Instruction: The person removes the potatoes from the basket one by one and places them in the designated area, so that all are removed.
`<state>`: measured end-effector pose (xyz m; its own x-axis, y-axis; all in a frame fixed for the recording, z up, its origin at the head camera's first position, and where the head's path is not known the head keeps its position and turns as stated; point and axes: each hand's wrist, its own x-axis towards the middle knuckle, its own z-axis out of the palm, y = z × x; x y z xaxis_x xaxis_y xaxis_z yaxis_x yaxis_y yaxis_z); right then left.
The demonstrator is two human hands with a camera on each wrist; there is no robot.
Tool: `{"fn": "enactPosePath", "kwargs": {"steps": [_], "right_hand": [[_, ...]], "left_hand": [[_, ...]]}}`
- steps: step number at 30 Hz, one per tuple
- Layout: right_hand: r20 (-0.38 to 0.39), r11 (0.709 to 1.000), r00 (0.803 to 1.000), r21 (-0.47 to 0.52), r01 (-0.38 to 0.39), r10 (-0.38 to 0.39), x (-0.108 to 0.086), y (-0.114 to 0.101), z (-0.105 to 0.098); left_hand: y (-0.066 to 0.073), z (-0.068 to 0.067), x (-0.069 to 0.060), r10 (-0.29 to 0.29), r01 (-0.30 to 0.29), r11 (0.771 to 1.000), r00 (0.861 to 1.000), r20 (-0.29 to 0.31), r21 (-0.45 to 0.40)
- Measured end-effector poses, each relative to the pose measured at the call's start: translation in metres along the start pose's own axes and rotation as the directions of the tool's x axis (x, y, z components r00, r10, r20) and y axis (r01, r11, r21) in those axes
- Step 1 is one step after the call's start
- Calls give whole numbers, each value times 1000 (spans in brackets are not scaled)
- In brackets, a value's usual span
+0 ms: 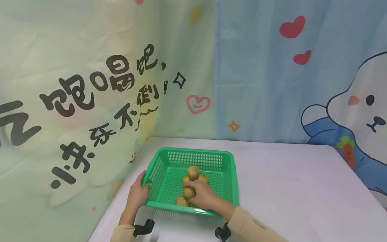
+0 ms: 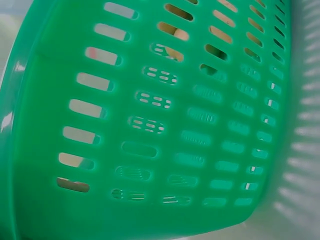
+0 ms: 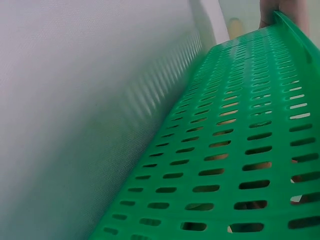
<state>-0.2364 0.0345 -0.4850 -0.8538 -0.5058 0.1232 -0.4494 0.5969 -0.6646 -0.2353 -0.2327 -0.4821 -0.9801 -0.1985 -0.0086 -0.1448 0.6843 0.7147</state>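
Observation:
A green plastic basket [image 1: 198, 150] with slotted walls stands on the table, several round yellow-brown potatoes [image 1: 193, 172] inside it. My left hand [image 1: 138, 193] grips the basket's left rim, thumb over the edge. Reaching over the front rim, my right hand [image 1: 206, 196] holds one potato [image 1: 189, 193] between thumb and fingers. Another potato [image 1: 181, 201] lies by the front wall; the right hand partly hides the pile. The left wrist view is filled by the basket's side wall [image 2: 45, 130]. In the right wrist view the front wall [image 3: 235, 165] slants past, with the left hand [image 3: 286, 12] at its far end.
The white tabletop [image 1: 290, 188] extends to the right of the basket. A printed curtain [image 1: 248, 67] with hearts and a cartoon animal hangs behind it, and another printed cloth [image 1: 36, 40] covers the left side.

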Motion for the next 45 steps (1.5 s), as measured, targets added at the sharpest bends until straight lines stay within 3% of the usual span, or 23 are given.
{"fn": "enactPosePath", "kwargs": {"steps": [8, 16, 21, 28, 33, 38, 41, 45], "right_hand": [[-29, 997, 1000, 72, 4, -2, -4, 3, -5], [-53, 979, 998, 203, 36, -26, -27, 12, -46], [-125, 970, 992, 238, 54, -25, -42, 21, -72], [-232, 966, 972, 254, 42, 18, -55, 40, -88], [-354, 976, 933, 218, 15, 65, -63, 57, -94], [-442, 982, 883, 164, -94, 158, -70, 80, -96], [-462, 970, 856, 170, -171, 232, -75, 93, -96], [-465, 936, 817, 248, -249, 340, -82, 106, -98]], "left_hand": [[-4, -2, -4, -30, 30, 999, 999, 11, -15], [-6, -5, -5, -45, 45, 998, 999, 14, -33], [-10, -9, -7, -35, 35, 999, 999, -2, -13], [-15, -16, -12, -49, 49, 999, 999, -7, -17], [-13, -16, -9, -42, 42, 999, 999, -3, -23], [-9, -11, -5, -48, 48, 999, 999, -10, -24], [-5, -6, -2, -47, 47, 999, 999, -12, -27], [-1, -1, -1, -44, 43, 998, 999, -11, -40]]}}
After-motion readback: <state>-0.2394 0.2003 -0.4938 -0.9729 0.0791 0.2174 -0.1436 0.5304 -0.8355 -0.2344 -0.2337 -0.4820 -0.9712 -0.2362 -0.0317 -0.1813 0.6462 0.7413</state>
